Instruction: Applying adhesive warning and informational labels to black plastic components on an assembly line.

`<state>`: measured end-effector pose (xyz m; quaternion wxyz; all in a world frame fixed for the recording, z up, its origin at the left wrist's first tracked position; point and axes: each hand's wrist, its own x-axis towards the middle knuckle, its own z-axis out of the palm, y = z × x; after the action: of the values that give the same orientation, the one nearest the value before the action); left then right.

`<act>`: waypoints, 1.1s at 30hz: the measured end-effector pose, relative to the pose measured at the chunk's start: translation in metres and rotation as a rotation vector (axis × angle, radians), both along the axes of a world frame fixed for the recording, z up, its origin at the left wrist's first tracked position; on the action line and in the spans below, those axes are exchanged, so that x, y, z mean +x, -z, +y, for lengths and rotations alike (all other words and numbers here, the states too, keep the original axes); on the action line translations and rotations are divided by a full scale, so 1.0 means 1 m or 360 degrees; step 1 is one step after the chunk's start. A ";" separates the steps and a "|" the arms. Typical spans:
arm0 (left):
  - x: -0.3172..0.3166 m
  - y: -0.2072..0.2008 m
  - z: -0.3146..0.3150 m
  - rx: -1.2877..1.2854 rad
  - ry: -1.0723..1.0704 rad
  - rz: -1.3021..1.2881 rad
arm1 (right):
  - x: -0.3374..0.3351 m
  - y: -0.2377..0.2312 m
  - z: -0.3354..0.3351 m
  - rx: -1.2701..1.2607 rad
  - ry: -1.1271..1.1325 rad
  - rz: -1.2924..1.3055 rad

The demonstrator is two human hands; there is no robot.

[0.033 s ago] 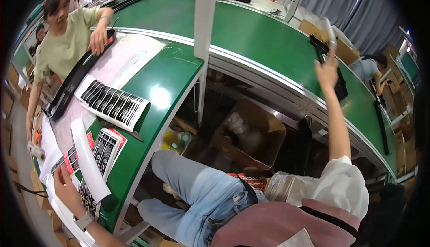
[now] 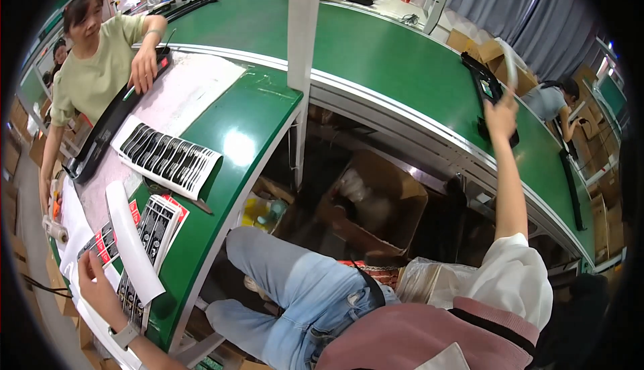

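While we sit at the green belt (image 2: 376,48), a cardboard box (image 2: 376,202) under it holds something pale, too blurred to identify. Our right hand (image 2: 500,116) is raised over the belt, fingers gripping a white strip (image 2: 510,65). Our left hand (image 2: 94,283), beside the belt's near end, pinches label sheets (image 2: 151,236) under a curled white strip (image 2: 131,242).

Left hand (image 2: 99,283) rests low with fingers curled; right hand (image 2: 500,116) reaches far forward, arm outstretched.

Glossy green belt (image 2: 402,55), glossy paper label sheets (image 2: 168,159) — smooth white plastic strip (image 2: 131,242), matt black plastic bar (image 2: 107,132)
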<state>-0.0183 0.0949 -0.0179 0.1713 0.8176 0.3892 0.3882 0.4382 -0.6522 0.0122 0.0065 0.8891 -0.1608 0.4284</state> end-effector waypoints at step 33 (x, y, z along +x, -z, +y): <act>0.115 -0.006 -0.241 -0.2106 0.1810 -0.0209 | -0.152 -0.031 -0.087 0.1454 -0.2022 0.0322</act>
<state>0.0966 -0.1462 -0.0123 0.8004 0.5966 0.0571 -0.0152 0.2860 -0.7393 0.0436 -0.5909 0.7600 0.2191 0.1586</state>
